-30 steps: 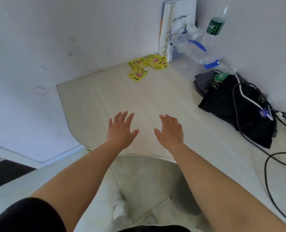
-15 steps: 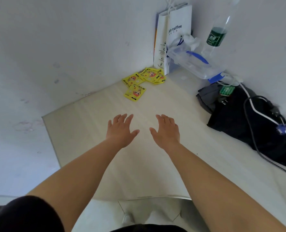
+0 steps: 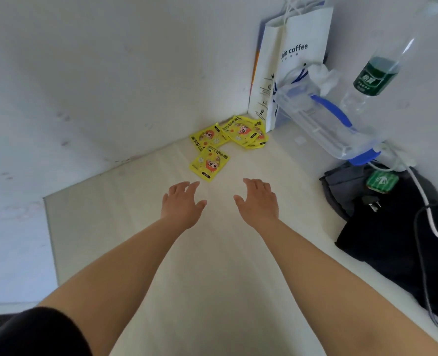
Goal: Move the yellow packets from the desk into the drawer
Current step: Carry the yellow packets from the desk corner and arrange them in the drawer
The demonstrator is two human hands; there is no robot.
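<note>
Pale wood-grain desk [image 3: 140, 227] fills a corner formed by white walls, and the white paper coffee bag [image 3: 297, 60] standing upright in that corner serves as the anchor for everything else. Just in front of the bag's lower left edge lie the yellow packets [image 3: 228, 140], a loose overlapping cluster flat on the desk near the wall. One packet [image 3: 210, 163] sits a little apart from the cluster, nearer the person. To the right of the bag, a clear plastic container [image 3: 323, 124] with blue clips lies tilted, and a clear bottle with a green label [image 3: 374, 78] stands behind it against the wall. Farther right and nearer the person than the bag rests a black bag [image 3: 392, 227] with cables [image 3: 423, 227] draped over it. No drawer shows in this view.

Both bare arms reach across the desk toward the bag. The left hand [image 3: 182, 204] is spread, palm down, fingers loose and holding nothing; its fingertips are near the closest packet without touching it. The right hand [image 3: 259, 201] is likewise spread and empty, just beside the left, in front of the cluster and apart from it.
</note>
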